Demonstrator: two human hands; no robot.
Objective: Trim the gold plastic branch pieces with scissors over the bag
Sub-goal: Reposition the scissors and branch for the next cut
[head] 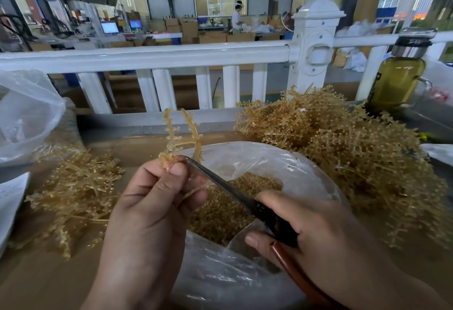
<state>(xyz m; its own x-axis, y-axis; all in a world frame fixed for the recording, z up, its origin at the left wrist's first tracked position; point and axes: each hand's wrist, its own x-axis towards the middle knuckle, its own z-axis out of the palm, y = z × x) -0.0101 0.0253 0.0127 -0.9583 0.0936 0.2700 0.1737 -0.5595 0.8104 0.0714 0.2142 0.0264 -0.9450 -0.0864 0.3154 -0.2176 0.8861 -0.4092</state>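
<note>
Railing (147,58): white, with upright bars and a capped post, crossing the upper half of the frame behind the work surface.
Table (49,282): brown surface filling the lower frame, under both piles and the bag.
Right pile (355,152): a tall heap of gold plastic branch pieces, centre right to the right edge.
Clear plastic bag (282,160): bottom centre, mouth open upward, beneath both hands.
Gold bits (228,211): small trimmed pieces lying inside the bag.
Left pile (78,192): a flatter spread of gold branch pieces, lower left.
Second plastic bag (27,113): crumpled, at the left edge.
Left hand (152,211): centre of the frame, fingers and thumb pinching the base of one branch piece.
Right hand (318,231): lower right, fingers curled around the scissor handles.
Bottle (399,76): upper right, glass with yellow-green liquid and a dark cap.
Scissors (220,182): dark blades angled up-left, tip just beside the left thumb.
Held branch piece (182,135): two curved knobbed prongs pointing up, over the bag's far rim.
</note>
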